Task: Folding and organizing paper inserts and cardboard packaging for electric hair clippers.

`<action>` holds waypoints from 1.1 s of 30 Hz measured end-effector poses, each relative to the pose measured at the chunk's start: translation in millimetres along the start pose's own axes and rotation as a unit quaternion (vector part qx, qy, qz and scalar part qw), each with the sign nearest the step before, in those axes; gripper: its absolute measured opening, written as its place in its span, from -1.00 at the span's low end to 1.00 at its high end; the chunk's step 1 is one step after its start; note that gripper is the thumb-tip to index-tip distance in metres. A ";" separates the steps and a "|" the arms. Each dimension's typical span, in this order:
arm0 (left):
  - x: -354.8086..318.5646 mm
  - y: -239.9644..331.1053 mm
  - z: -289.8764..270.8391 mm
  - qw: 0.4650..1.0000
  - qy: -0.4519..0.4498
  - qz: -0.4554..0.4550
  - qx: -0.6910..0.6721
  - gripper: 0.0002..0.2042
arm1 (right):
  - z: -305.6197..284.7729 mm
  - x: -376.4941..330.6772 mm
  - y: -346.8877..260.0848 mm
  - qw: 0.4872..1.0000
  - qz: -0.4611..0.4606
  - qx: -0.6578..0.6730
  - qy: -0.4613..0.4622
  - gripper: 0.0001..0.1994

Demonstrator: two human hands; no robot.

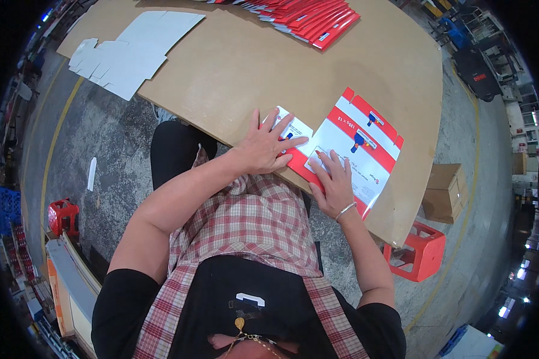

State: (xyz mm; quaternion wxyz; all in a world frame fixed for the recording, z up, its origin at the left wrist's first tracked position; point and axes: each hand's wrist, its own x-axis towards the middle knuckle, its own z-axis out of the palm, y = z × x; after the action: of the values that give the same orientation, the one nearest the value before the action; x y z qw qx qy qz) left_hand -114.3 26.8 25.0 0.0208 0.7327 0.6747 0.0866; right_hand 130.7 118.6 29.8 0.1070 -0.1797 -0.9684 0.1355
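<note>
A red and white printed carton blank lies on the brown tabletop close to the edge nearest me. My left hand rests on its left part with the fingers spread. Over the blank's lower middle lies my right hand, fingers stretched out and fairly flat, a bracelet at the wrist. Both palms face down and press on the card. Parts of the blank under the fingers are hidden.
Several red folded cartons lie fanned out at the table's far side. White die-cut card overhangs the left edge. A red stool and a brown cardboard box stand on the floor at right, another red stool at left.
</note>
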 end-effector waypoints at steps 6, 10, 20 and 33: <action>7.2 7.5 1.3 0.999 0.030 -0.028 0.029 -0.51 | -4.7 5.8 -1.6 1.000 0.021 -0.012 -0.013 -0.42; 27.0 22.5 0.6 0.994 0.015 -0.075 0.083 -0.46 | -3.5 6.5 -1.7 0.999 0.001 -0.046 -0.018 -0.45; 15.0 -99.2 -5.7 0.968 0.126 -0.211 0.058 -0.37 | -59.8 -88.8 214.6 0.898 0.362 0.139 0.209 -0.42; -9.4 -120.8 -15.8 0.961 0.151 -0.231 0.020 -0.51 | -71.4 157.0 295.2 0.804 0.297 0.482 0.182 -0.21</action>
State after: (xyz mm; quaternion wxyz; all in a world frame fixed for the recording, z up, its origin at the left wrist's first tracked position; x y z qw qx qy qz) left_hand -236.4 26.8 21.8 -0.0760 0.5353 0.8227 0.1755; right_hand 99.9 459.1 33.0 0.3086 -0.4048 -0.6405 0.5751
